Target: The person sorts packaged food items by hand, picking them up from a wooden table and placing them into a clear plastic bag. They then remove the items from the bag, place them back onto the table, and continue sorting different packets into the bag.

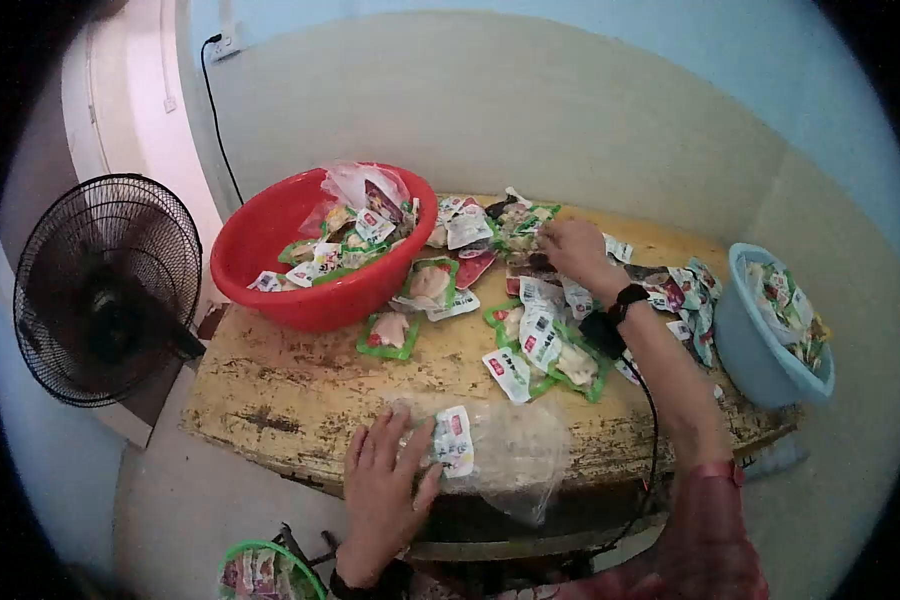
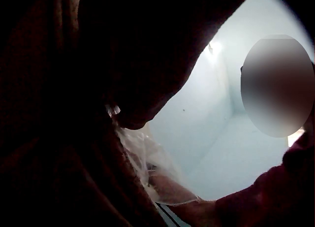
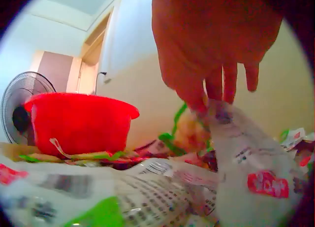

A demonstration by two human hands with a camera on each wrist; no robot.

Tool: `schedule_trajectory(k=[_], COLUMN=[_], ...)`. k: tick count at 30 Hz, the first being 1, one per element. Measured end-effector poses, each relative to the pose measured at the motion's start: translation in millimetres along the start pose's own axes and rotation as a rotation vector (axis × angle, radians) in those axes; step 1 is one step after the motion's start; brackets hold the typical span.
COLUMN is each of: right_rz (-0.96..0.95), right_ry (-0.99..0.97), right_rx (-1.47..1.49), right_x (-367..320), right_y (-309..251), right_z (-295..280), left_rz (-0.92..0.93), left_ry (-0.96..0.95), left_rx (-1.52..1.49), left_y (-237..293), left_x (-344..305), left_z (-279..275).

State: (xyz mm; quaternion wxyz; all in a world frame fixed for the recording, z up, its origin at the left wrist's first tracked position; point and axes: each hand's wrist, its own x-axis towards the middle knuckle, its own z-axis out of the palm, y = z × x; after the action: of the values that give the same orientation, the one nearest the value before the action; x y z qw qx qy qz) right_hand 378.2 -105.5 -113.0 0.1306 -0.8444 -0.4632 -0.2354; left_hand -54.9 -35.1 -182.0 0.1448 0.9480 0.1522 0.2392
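My left hand (image 1: 385, 490) rests at the table's front edge, fingers extended over the left end of a clear plastic bag (image 1: 520, 440). A small white food packet (image 1: 454, 442) shows at the bag, right beside the fingers. Farther back, my right hand (image 1: 575, 250) reaches down among the scattered packets. In the right wrist view its thumb and fingertips pinch the upper corner of a white food packet (image 3: 256, 163) with a red label. Green-edged packets (image 1: 575, 365) lie in a pile just in front of that hand. The left wrist view is mostly dark, with some clear plastic showing.
A red basin (image 1: 320, 308) with packets stands on the back left of the worn yellow table (image 1: 290, 400). At the right edge is a blue basin (image 1: 770, 350) of packets. A fan (image 1: 110, 290) stands left; a green-rimmed basket (image 1: 270, 548) sits below. A black cable (image 1: 654, 440) crosses the table.
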Motion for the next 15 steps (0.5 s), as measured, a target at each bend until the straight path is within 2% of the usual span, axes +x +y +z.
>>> schedule_trajectory(k=[3,6,13,15], right_rz=[-0.088,0.134,0.185,0.174], right_ry=[0.325,0.073,0.144,0.128], right_rx=[0.207,0.628,0.831,0.816], right_x=[-8,-19,-102,-127], right_y=[1,-2,-37,-36], right_z=[-11,-40,-105,-117], left_rz=[-0.002,0.006,0.027,0.011], left_ry=[0.026,0.029,0.004,0.083], left_rx=[0.016,0.024,-0.089,-0.094], left_y=[1,1,0,5], left_x=[1,-1,1,-1], left_z=[2,3,-3,-6])
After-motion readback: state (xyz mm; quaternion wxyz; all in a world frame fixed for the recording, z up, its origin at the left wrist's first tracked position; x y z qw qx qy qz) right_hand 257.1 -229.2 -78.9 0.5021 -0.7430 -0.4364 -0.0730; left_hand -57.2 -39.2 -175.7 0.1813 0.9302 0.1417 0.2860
